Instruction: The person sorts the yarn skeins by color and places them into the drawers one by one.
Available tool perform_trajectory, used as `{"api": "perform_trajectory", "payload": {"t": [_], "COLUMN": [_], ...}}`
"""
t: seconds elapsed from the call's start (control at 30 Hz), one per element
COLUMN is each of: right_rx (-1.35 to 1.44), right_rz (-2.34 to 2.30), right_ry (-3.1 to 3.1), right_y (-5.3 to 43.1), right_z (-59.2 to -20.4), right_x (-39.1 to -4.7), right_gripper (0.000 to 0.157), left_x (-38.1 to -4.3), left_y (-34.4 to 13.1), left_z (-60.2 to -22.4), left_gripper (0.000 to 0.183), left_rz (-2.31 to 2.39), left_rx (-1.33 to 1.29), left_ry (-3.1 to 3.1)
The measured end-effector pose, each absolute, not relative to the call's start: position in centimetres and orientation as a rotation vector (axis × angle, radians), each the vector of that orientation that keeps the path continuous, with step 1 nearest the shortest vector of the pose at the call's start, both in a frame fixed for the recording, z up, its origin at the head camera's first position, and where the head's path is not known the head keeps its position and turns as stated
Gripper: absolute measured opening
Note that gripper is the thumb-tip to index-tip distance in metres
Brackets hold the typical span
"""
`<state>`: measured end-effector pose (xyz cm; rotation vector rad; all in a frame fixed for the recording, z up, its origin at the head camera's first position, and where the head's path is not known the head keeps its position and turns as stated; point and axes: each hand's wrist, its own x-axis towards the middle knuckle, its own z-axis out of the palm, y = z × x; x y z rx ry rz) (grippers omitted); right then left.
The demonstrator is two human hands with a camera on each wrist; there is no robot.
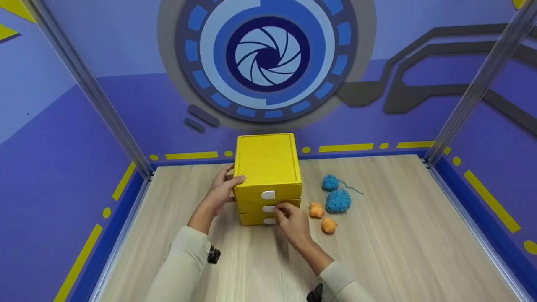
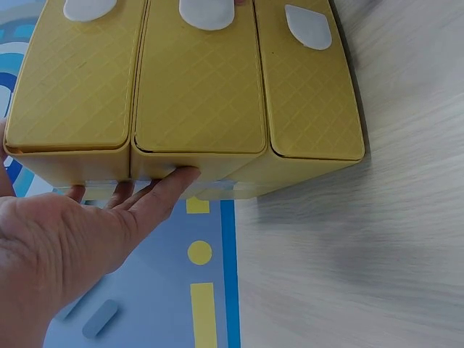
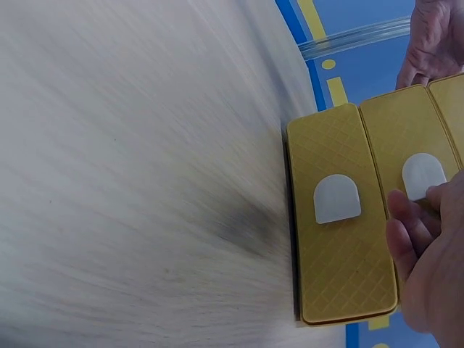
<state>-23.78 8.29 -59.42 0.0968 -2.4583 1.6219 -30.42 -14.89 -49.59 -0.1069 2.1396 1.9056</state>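
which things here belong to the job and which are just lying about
Seemingly in the job:
yellow drawer unit
middle white handle
left hand, touching the unit
right hand, pinching the handle

Apparently just lying about, untouched:
larger blue yarn ball
smaller blue yarn ball
nearer orange ball
farther orange ball

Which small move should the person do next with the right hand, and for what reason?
Probably pull the middle white handle gently outward: the right hand pinches it, the left hand rests against the side of the yellow box, perhaps steadying it, and the middle drawer looks closed or nearly so.
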Motion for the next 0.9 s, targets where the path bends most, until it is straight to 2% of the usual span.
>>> {"api": "perform_trajectory", "payload": {"t": [0.43,0.9], "right_rx": [0.159,0.285], "right_rz": [1.598,1.548], "right_ry": [-2.446,-2.499], "right_y": [8.7,9.4], "right_z": [-59.7,-60.0], "right_x": [-22.8,-19.5], "right_gripper": [0.008,0.009], "left_x": [-30.4,-30.5], "left_y": [-14.9,-14.9], "left_z": [-49.6,-49.6], "left_gripper": [0.079,0.078], "left_rz": [1.911,1.914], "left_rx": [-0.11,-0.125], "left_ry": [2.13,2.131]}}
